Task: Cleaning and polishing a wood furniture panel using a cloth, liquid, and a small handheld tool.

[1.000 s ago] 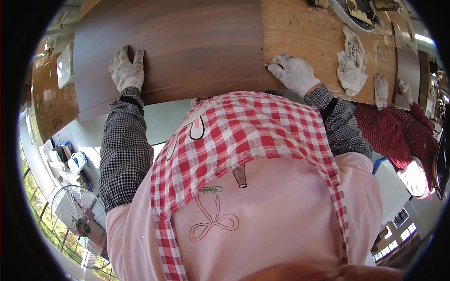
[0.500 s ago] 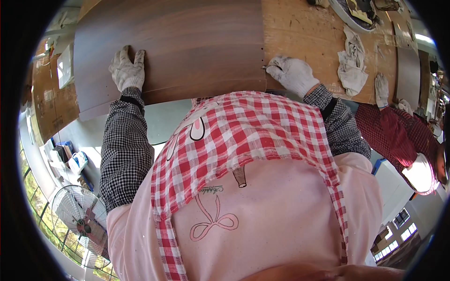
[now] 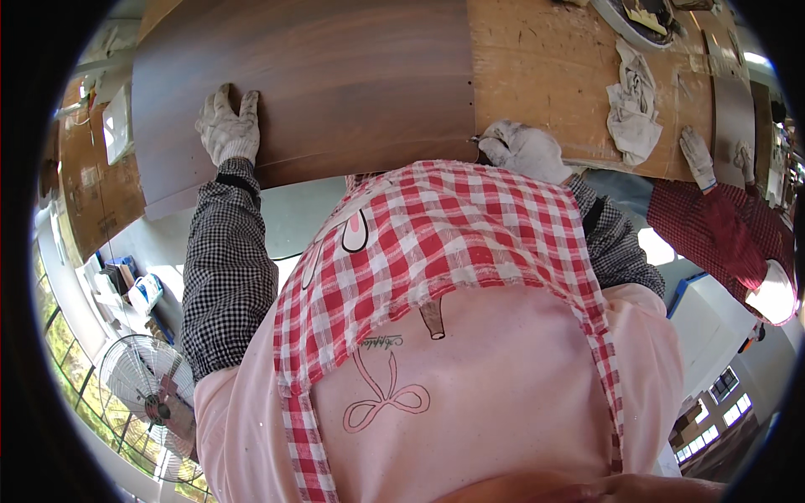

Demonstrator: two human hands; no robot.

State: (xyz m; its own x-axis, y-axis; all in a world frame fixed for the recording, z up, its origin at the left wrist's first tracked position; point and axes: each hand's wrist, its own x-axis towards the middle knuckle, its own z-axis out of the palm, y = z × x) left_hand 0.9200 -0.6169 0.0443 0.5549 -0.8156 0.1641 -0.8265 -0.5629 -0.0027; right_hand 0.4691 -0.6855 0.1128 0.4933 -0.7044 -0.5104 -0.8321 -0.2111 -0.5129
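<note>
A dark brown wood-grain panel point(image 3: 360, 84) lies on the cardboard-topped table point(image 3: 537, 75). My left hand point(image 3: 229, 127), in a white knit glove, rests flat on the panel's left part with its fingers spread. At the panel's right edge, close to its near corner, is my right hand point(image 3: 527, 151), in a stained white glove. Its fingers are curled closed around something small and dark whose tip shows at the edge; I cannot make out what it is. Small dark holes show along that right edge.
A crumpled white rag point(image 3: 633, 109) lies right of the panel. Beyond it stands a round tray point(image 3: 641, 25) with dark, smeared contents. At the far right, a co-worker in a dark red checked sleeve point(image 3: 713, 226) has gloved hands by another panel point(image 3: 734, 126). A fan point(image 3: 155, 402) stands lower left.
My right hand has slid toward me along the panel's right edge, nearer its corner. My left hand stays put. The co-worker's hands have shifted slightly.
</note>
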